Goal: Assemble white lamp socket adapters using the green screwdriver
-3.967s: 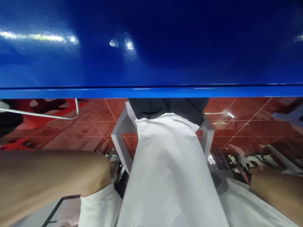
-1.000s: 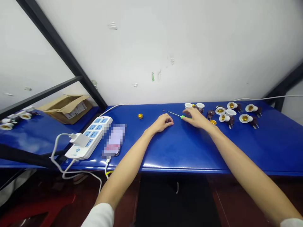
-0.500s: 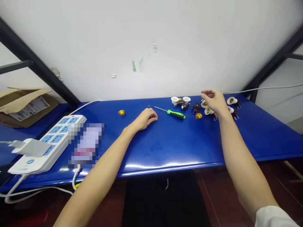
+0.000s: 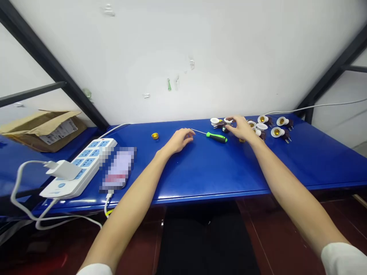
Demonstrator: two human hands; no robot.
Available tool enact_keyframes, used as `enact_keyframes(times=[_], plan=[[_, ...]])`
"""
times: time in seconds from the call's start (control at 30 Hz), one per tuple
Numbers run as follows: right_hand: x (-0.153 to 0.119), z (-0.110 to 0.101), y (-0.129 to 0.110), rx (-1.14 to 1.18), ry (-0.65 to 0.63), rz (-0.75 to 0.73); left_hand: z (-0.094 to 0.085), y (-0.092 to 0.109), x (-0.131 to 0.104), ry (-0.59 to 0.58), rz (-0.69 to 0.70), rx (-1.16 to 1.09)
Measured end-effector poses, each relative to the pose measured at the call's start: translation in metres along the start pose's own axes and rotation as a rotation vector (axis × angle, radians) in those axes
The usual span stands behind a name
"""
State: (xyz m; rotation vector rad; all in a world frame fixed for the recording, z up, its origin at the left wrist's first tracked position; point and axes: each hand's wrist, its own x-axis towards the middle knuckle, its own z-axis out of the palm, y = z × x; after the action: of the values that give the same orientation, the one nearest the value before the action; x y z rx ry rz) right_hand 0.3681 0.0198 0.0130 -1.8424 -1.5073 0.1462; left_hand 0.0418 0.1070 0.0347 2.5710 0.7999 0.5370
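Note:
My left hand (image 4: 180,140) rests on the blue tabletop, fingers loosely bent and thumb apart, holding nothing. Its fingertips are near the shaft of a green and black screwdriver (image 4: 217,138). Farther right, my right hand (image 4: 241,129) reaches over a small group of lamp-socket parts, thumb and fingers spread. Between its fingertips and the wall lie white socket rings (image 4: 215,121) and a dark brown plug base (image 4: 220,125). Whether the fingers touch them I cannot tell. Partly under that hand, a brass threaded shell (image 4: 242,140) shows. Another brass shell (image 4: 155,136) sits left of my left hand.
Several plug-in lamp sockets (image 4: 276,132) lie at the right of the blue table (image 4: 212,172). On the left are a white power strip (image 4: 91,168) with a charger (image 4: 65,170), a blurred-out phone (image 4: 119,168) on a cable, and an open cardboard box (image 4: 57,133).
My right hand has moved left, from over the right-hand sockets to the smaller group of parts. A socket now stands upright behind the others. The left hand stays nearly in place.

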Motion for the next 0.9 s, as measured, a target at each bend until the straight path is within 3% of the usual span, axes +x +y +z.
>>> enact_keyframes(times=[0.27,0.63,0.73,0.9], plan=[[0.008,0.004,0.003,-0.058,-0.053,-0.050,0.005,-0.002,0.002,-0.048,0.041,0.044],[0.078,0.035,-0.031,-0.134,-0.298,0.027,0.009,-0.001,0.002,-0.066,0.071,0.082],[0.077,0.029,-0.038,-0.109,-0.298,0.040,0.009,0.001,0.003,-0.072,0.076,0.084],[0.058,-0.002,-0.048,-0.002,-0.202,0.004,0.007,0.004,0.004,-0.073,0.065,0.096]])
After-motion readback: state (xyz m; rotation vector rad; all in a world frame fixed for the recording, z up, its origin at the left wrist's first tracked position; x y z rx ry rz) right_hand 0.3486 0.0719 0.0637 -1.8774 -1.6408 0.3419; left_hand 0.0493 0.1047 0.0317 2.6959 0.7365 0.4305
